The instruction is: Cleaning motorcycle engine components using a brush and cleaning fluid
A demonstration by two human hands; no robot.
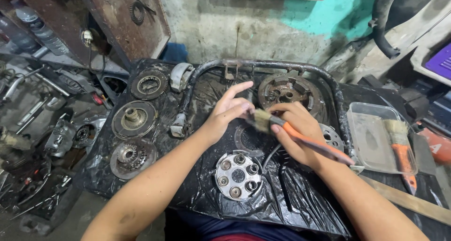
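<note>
My right hand (297, 134) grips an orange-handled paintbrush (305, 137), its worn bristles pointing left. My left hand (226, 110) has its fingers apart and touches the bristle tip. Both hands hover over a black plastic sheet (300, 194). Just below them lies a silvery round clutch plate with several bosses (237, 176). Behind my right hand sits a rusty round clutch hub (287, 91). A thin disc (332, 136) peeks out to the right of my right hand.
Three greasy round clutch parts (134, 120) lie in a column on the left. A bent black metal tube (263, 65) arcs over the work area. On the right, a clear plastic tray (376, 137) holds a second orange brush (400, 147). Tools and parts litter the floor at left.
</note>
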